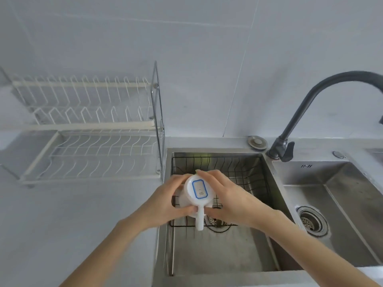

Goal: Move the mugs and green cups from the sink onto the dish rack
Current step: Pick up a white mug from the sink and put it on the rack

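Both hands hold a white mug (199, 192) upside down above the left sink (215, 249). The mug's base faces the camera and carries a blue-bordered label (200, 189); its handle (200, 219) points toward the person. The left hand (165, 200) wraps the mug's left side, thumb near the handle, fingers curled over the far edge: its grip is closed on the mug. The right hand (230, 198) clasps the right side, fingertips reaching over the top of the base and thumb tucked under by the handle, so that grip too is closed on the mug.

Under the mug a black wire basket (244, 175) sits in the far part of the sink, and a drain shows just behind the handle. A hint of green shows at the basket's far wall, too faint to identify.

The white dish rack (87, 154) stands on the desk (62, 224) to the left of the sink, with two tiers of wire slots. A dark tap (306, 112) arches at the right, above a second sink (335, 204) with its own strainer (312, 221).
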Tool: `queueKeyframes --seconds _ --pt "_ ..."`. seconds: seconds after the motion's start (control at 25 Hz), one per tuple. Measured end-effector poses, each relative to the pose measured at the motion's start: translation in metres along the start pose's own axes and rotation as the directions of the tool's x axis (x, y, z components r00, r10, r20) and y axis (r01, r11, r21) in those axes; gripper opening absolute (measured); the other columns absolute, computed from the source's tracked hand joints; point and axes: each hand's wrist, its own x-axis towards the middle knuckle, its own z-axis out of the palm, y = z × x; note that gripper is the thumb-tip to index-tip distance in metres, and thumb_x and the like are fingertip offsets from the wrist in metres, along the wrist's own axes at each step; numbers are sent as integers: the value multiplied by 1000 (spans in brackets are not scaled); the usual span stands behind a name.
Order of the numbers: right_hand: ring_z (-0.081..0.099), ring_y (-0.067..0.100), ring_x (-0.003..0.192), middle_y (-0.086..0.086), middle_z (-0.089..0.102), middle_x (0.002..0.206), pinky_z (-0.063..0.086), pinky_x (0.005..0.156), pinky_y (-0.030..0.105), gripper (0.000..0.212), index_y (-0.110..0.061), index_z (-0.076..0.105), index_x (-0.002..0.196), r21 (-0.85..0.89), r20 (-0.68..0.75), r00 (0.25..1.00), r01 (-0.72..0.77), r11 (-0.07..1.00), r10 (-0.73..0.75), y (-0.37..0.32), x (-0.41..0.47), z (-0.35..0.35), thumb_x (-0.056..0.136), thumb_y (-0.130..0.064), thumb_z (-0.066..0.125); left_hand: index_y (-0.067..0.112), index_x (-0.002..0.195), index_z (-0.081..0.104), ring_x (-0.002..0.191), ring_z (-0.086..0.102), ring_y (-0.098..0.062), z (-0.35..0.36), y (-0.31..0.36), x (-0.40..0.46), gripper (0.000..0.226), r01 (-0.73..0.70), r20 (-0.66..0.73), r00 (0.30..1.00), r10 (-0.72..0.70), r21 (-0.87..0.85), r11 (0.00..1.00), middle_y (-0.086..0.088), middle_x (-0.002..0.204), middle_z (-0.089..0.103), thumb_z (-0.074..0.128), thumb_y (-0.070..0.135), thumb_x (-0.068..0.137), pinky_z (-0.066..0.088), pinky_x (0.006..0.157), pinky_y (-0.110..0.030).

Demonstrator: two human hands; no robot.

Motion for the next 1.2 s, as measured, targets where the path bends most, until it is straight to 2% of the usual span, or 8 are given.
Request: queueKeyframes --seconds 0.12,0.24,0.32,0.56,0.76,0.92,1.12,1.2 --pt "45 12 118 -3 36 137 40 81 16 78 -23 21 144 -84 -6 996 91 992 -92 -29 16 -22 81 -37 65 58 108 36 111 47 10 -32 9 -11 60 -34 -19 999 34 7 999 21 120 48 74 45 64 41 92 -7" --pt "53 13 98 -4 43 129 44 79 22 75 -26 29 141 -142 2 990 138 980 -140 -56 36 -46 78 -40 68 53 109 37 113 45 12 -64 16 -22 60 -76 -53 996 77 19 997 19 121 48 77 39 67 40 88 -5" --pt "52 12 89 -5 46 125 40 75 22 73 -27 32 139 -173 1 988 153 973 -156 -73 51 -61 77 -42 68 51 108 39 112 45 11 -88 22 -26 58 -121 -86 989 124 42 992 21 119 49 74 49 61 39 84 0" --pt "55 17 107 -4 47 127 45 91 30 74 -26 33 139 -183 -92 981 155 971 -173 -116 92 -94 77 -40 69 53 108 40 110 50 11 -154 40 -28 56 -199 -184 961 206 53 979 28 114 55 63 57 57 44 86 -4" --pt "51 12 97 2 51 124 39 91 21 73 -21 37 139 -175 -159 964 185 967 -213 -135 130 -114 76 -33 72 54 100 42 97 51 23 -203 49 -22 49 -221 -224 945 240 106 969 34 104 54 69 53 59 42 82 1" --pt "47 9 96 2 51 126 38 91 18 72 -21 36 139 -168 -189 959 182 969 -213 -143 163 -126 77 -31 71 37 112 46 91 49 27 -235 48 -11 48 -229 -267 927 263 154 961 34 102 51 71 38 71 40 80 2" --pt "48 13 101 2 49 130 39 95 24 72 -23 32 141 -168 -158 973 142 976 -168 -138 208 -129 79 -29 69 19 126 47 101 51 -3 -264 38 17 55 -171 -289 929 230 215 961 12 116 51 69 25 77 40 77 -7" --pt "51 19 109 3 47 131 40 97 28 72 -23 31 141 -180 -121 983 119 976 -142 -133 225 -127 80 -30 68 17 126 47 103 50 -7 -272 30 32 54 -127 -274 944 186 220 967 11 115 51 70 24 77 39 76 -7"
